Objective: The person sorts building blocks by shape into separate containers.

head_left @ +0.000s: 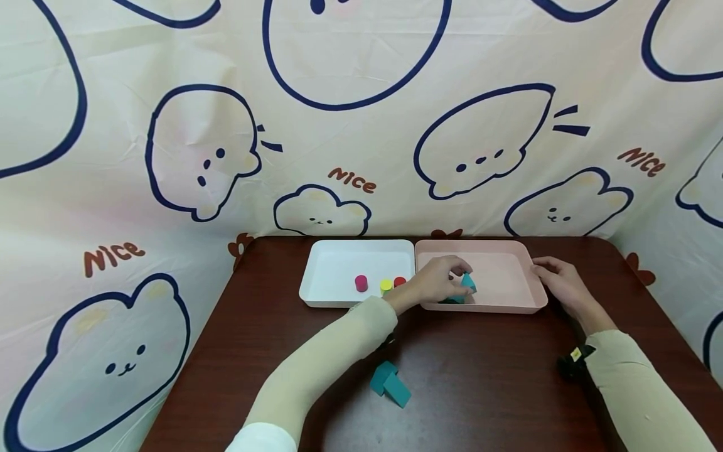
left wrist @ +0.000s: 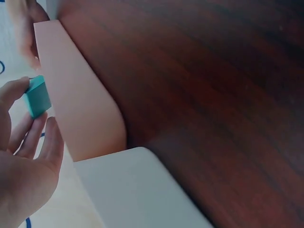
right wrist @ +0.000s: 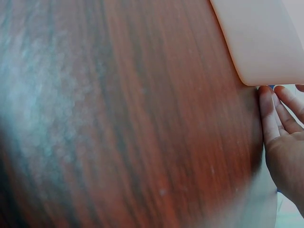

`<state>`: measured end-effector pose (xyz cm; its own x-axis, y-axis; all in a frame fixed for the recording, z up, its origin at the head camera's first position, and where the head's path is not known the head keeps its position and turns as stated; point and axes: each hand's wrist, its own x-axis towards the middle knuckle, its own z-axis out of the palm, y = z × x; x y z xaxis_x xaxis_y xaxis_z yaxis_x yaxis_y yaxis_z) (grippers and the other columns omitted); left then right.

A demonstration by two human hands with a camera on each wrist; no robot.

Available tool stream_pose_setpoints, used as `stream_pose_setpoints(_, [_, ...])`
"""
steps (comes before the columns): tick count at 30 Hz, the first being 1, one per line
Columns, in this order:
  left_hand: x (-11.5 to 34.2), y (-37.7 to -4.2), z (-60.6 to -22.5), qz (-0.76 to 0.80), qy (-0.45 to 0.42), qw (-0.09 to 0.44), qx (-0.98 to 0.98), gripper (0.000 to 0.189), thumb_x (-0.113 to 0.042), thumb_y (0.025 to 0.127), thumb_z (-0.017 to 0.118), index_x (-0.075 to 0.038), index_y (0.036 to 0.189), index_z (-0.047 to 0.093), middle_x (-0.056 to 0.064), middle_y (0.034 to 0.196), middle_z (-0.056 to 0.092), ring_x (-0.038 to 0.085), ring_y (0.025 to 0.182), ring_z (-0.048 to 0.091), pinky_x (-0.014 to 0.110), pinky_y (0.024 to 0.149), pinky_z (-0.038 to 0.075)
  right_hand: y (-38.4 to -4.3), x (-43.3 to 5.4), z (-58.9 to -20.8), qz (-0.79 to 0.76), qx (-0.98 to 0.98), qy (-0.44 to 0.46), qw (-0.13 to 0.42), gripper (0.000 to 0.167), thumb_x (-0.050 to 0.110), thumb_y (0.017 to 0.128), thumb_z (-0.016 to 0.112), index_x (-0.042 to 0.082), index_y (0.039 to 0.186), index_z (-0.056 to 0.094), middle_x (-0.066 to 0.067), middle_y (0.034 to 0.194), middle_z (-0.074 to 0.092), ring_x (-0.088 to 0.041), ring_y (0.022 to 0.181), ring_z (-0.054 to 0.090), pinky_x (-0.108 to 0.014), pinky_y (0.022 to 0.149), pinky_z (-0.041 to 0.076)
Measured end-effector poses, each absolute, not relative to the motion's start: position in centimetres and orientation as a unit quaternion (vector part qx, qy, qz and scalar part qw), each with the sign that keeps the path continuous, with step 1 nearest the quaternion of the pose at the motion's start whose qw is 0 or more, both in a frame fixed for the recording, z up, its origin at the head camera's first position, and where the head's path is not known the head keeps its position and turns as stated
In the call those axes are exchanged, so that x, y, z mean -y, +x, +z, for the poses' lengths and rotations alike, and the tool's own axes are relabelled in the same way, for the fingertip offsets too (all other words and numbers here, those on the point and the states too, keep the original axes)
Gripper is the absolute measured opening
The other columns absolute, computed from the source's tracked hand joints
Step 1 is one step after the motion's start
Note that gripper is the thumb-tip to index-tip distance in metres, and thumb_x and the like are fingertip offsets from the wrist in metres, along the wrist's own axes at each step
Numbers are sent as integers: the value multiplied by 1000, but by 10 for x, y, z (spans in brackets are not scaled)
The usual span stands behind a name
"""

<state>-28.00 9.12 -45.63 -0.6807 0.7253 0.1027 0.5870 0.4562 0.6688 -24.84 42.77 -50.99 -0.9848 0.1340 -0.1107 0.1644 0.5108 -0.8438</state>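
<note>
My left hand (head_left: 437,280) reaches over the left part of the pink tray (head_left: 503,273). Between its thumb and fingertips it pinches a small teal block (left wrist: 38,97), partly behind the tray's wall in the left wrist view. Just below that hand in the head view, more teal (head_left: 456,299) shows low in the tray, partly covered by the fingers. My right hand (head_left: 565,285) is at the tray's right end. Its fairly straight fingers (right wrist: 267,102) touch the outer wall near the corner.
A white tray (head_left: 333,267) adjoins the pink one on the left, holding a magenta piece (head_left: 361,284), a yellow piece (head_left: 386,285) and a red piece (head_left: 400,281). Teal blocks (head_left: 397,390) lie together on the dark wooden table (head_left: 480,376). A patterned cloth hangs behind.
</note>
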Motion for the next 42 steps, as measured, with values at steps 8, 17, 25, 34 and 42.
stream_pose_setpoints(8, [-95, -280, -463, 348, 380, 103, -851, 46, -29, 92, 84, -9, 132, 71, 1, 122, 70, 8, 107, 63, 13, 85, 49, -248, -427, -510, -488, -868, 90, 20, 61, 42, 113, 45, -5, 152, 47, -31, 150, 49, -30, 117, 55, -13, 75, 50])
stream_pose_setpoints(17, [-99, -279, -469, 348, 372, 111, -853, 44, -29, 94, 84, -9, 131, 71, 2, 123, 70, 9, 108, 65, 13, 84, 51, -249, -426, -509, -490, -867, 90, 15, 60, 42, 113, 47, -4, 151, 48, -30, 149, 50, -17, 108, 58, -14, 76, 52])
stream_pose_setpoints(25, [-102, -276, -474, 345, 374, 113, -853, 44, -26, 96, 82, -7, 134, 69, 5, 127, 69, 10, 112, 67, 11, 86, 51, -249, -427, -507, -489, -868, 83, 13, 61, 42, 112, 47, -5, 151, 48, -30, 149, 50, -13, 106, 58, -13, 76, 51])
stream_pose_setpoints(34, [-96, -278, -471, 348, 371, 109, -854, 46, -27, 96, 82, -8, 135, 68, 4, 129, 69, 10, 111, 66, 14, 87, 52, -250, -426, -506, -488, -869, 78, 17, 62, 42, 113, 47, -5, 152, 47, -30, 151, 48, -21, 113, 56, -13, 77, 50])
stream_pose_setpoints(42, [-82, -273, -462, 339, 391, 110, -848, 47, -26, 97, 81, -7, 137, 68, 4, 134, 69, 15, 118, 66, 16, 94, 52, -246, -426, -507, -491, -867, 84, 18, 63, 43, 113, 47, -6, 152, 47, -31, 151, 48, -20, 112, 57, -13, 76, 50])
